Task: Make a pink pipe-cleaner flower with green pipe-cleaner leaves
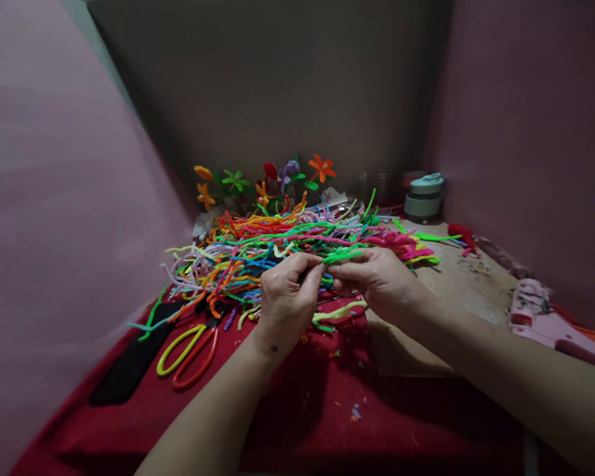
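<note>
Both hands meet in front of a big heap of coloured pipe cleaners [242, 241]. My left hand [290, 291] is closed, thumb and fingers pinched on one end of a bright green pipe cleaner piece [344, 254]. From the other side my right hand [377, 274] pinches the same piece between thumb and fingers, its tips almost touching the left ones. The green piece looks bent into loops above the right fingers. Its exact shape is partly covered by the fingers and blends with the heap behind.
Scissors [181, 370] with yellow and red handles lie left, beside a black flat object [123, 370]. Pipe-cleaner flowers [287, 173] stand behind the heap. A lidded cup [424, 198] is at the back right. A pink glue gun [535, 314] rests on the right, near a brown board [476, 284].
</note>
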Demonstrator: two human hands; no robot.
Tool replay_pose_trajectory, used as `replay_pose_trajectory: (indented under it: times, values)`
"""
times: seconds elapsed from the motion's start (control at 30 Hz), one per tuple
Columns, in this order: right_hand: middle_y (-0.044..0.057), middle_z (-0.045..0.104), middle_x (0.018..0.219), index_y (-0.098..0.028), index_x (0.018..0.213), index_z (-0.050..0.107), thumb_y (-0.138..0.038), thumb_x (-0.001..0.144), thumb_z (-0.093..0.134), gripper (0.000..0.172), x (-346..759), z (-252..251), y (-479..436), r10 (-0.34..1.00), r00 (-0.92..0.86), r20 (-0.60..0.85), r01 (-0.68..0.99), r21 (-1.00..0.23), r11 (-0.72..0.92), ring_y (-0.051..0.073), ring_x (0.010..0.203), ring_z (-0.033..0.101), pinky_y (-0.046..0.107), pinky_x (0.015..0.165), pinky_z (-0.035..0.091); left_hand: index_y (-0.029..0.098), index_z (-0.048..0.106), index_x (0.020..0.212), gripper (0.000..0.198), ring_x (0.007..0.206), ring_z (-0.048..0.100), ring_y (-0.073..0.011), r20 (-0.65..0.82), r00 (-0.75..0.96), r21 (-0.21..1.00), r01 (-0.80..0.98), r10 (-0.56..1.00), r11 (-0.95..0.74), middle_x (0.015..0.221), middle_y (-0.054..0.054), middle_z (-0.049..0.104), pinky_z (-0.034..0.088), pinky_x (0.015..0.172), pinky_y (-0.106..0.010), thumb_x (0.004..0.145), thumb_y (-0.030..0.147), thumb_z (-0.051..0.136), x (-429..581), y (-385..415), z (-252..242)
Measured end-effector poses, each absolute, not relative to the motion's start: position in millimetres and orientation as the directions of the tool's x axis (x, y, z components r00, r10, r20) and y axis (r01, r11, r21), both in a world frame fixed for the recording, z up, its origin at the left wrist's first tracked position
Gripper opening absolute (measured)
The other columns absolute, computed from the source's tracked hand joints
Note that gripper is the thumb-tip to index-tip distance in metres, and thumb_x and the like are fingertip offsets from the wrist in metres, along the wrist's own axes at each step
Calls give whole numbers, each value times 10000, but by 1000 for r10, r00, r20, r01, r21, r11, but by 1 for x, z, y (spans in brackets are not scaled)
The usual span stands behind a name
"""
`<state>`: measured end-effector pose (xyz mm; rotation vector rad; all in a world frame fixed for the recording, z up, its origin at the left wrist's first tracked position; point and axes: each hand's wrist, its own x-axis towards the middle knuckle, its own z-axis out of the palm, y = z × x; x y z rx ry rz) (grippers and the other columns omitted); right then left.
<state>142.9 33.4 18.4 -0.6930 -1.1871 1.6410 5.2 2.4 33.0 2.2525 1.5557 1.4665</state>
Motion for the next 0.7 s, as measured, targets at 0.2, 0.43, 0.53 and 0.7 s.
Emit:
replay_pose_trajectory:
  times: [0.2, 0.43, 0.53, 0.7]
  values:
    - [-7, 582, 526, -130, 600, 642, -231, 573, 720, 131, 136, 12, 28, 967, -251, 41, -414, -908, -69, 90, 480, 502, 250, 525, 406, 157, 605, 712, 108, 651, 561, -132, 760, 152, 273, 808, 632, -522, 664, -18, 631, 416, 661, -260, 776, 136, 521, 8, 7, 25]
    - [7, 601, 543, -130, 588, 624, -228, 607, 684, 117, 137, 8, 30, 955, -296, 32, -412, -906, -98, 105, 496, 537, 266, 568, 445, 173, 592, 682, 145, 632, 544, -134, 750, 224, 172, 843, 622, -511, 632, -10, 614, 396, 665, -275, 789, 141, 500, 5, 11, 22]
    - [21, 627, 605, -144, 648, 639, -257, 663, 628, 114, 145, 14, 34, 919, -393, 28, -412, -899, -149, 127, 553, 567, 279, 596, 456, 170, 605, 691, 126, 625, 551, -127, 710, 210, 247, 819, 672, -517, 643, -7, 627, 403, 655, -264, 782, 143, 522, 2, 11, 28]
    - [15, 646, 701, -184, 771, 665, -333, 706, 597, 176, 159, 28, 41, 825, -565, 16, -309, -931, -193, 146, 643, 581, 274, 597, 454, 172, 609, 723, 127, 645, 552, -121, 638, 405, 224, 717, 655, -661, 661, 0, 635, 414, 690, -263, 789, 122, 513, -6, 11, 38]
